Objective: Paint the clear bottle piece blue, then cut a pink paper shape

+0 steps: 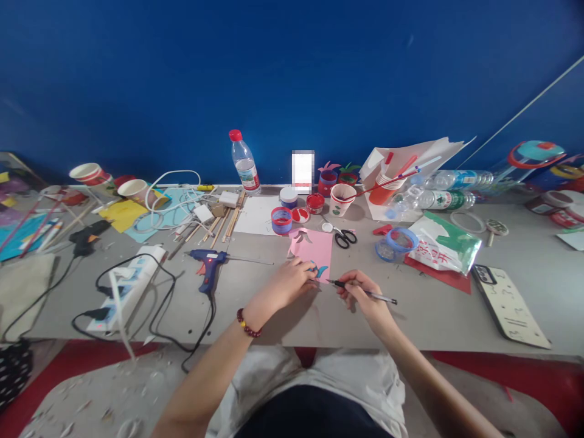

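My left hand (294, 281), with a dark red bead bracelet at the wrist, rests on a pink sheet of paper (314, 245). Its bent fingers hold a small blue paper cut-out (322, 271) down near the sheet's lower edge; the thumb is mostly hidden. In my right hand (362, 292) is a pen (381, 297) with a black grip, closed between thumb and fingers. The pen's tip points left, close to the pink sheet's lower right corner and the cut-out. Black-handled scissors (345, 238) lie just beyond, right of the sheet.
A blue glue gun (210, 266) and its cord lie left of my left hand, near a power strip (128, 292). Paint pots (281, 220), a paper cup (342, 201) and a water bottle (245, 164) stand along the back. To the right are a tape roll (403, 240) and a phone (511, 307).
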Demonstrator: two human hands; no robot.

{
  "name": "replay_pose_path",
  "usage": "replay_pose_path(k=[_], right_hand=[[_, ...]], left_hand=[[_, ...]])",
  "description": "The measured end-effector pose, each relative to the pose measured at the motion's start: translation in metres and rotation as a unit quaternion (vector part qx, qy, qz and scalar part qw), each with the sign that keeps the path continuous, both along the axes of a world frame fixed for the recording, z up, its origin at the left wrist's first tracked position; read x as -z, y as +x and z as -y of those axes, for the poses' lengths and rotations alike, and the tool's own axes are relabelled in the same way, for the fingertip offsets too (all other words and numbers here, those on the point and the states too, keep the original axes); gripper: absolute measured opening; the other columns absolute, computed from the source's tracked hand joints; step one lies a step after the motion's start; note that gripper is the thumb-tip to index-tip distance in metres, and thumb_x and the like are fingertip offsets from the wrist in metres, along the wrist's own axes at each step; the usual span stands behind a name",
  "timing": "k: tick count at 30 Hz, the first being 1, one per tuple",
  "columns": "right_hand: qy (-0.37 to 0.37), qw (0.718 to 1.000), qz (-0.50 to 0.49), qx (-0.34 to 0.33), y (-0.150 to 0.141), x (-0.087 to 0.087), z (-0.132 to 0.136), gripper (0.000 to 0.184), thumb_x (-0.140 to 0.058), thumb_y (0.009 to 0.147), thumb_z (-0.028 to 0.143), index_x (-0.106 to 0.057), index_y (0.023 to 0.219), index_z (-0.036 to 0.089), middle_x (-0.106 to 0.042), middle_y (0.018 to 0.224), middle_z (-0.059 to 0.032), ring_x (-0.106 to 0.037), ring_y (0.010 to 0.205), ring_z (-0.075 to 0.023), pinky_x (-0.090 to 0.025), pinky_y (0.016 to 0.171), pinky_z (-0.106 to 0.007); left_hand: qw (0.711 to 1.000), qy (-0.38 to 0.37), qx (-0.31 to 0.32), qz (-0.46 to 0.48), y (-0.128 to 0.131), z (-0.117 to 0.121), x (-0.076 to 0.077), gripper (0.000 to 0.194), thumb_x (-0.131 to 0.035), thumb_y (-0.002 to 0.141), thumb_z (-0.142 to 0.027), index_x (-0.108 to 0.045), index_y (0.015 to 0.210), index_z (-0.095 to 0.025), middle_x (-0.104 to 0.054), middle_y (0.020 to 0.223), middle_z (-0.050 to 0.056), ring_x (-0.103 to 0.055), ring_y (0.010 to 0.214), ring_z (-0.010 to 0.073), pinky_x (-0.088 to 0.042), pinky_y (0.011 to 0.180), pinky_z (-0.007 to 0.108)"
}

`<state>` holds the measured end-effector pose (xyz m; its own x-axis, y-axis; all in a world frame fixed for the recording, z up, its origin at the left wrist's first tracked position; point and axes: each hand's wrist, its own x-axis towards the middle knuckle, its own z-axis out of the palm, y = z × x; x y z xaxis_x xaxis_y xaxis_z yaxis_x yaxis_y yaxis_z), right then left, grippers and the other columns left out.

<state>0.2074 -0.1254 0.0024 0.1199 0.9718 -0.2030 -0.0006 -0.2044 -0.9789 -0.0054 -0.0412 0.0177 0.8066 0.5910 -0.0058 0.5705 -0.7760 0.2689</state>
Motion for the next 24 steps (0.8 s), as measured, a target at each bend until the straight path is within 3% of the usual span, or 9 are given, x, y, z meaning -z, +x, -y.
replay_pose_path(k=[4,10,16,24], right_hand=[[0.003,0.999,0.044,0.013,-0.016,0.014,0.010,0.015,-0.064,0.077,0.033,-0.057,0.085,0.021,-0.072,0.071,-0.0041,-0.066,0.061,-0.0171,-0.049,0.051,-0.024],[0.075,0.985,0.154,0.017,-0.037,0.015,0.018,0.011,-0.063,0.081,0.032,-0.063,0.084,0.021,-0.073,0.074,-0.0037,-0.069,0.063,-0.0177,-0.052,0.057,-0.026],[0.103,0.978,0.180,0.022,-0.046,0.013,0.012,0.015,-0.060,0.083,0.032,-0.066,0.086,0.020,-0.074,0.075,-0.0055,-0.070,0.062,-0.0186,-0.053,0.057,-0.026],[0.111,0.977,0.181,0.019,-0.049,0.017,0.011,0.015,-0.060,0.086,0.034,-0.067,0.089,0.020,-0.075,0.079,-0.0056,-0.070,0.066,-0.0186,-0.053,0.060,-0.027]], left_hand=[[1.000,-0.020,0.009,0.021,-0.005,-0.002,-0.004,0.026,-0.061,0.094,-0.026,-0.065,0.119,-0.023,-0.068,0.126,0.005,-0.060,0.110,0.0194,-0.051,0.093,0.033],[0.999,-0.041,0.009,0.028,-0.010,0.000,-0.014,0.040,-0.064,0.090,-0.020,-0.061,0.130,-0.024,-0.067,0.132,0.006,-0.060,0.116,0.0190,-0.051,0.098,0.033],[0.996,-0.088,-0.017,0.017,-0.010,-0.007,-0.020,0.045,-0.059,0.094,-0.027,-0.056,0.139,-0.028,-0.071,0.122,0.007,-0.063,0.112,0.0214,-0.053,0.092,0.032],[0.991,-0.123,-0.021,0.042,-0.016,-0.014,-0.012,0.044,-0.060,0.094,-0.033,-0.058,0.137,-0.030,-0.068,0.124,0.009,-0.063,0.114,0.0216,-0.052,0.097,0.034]])
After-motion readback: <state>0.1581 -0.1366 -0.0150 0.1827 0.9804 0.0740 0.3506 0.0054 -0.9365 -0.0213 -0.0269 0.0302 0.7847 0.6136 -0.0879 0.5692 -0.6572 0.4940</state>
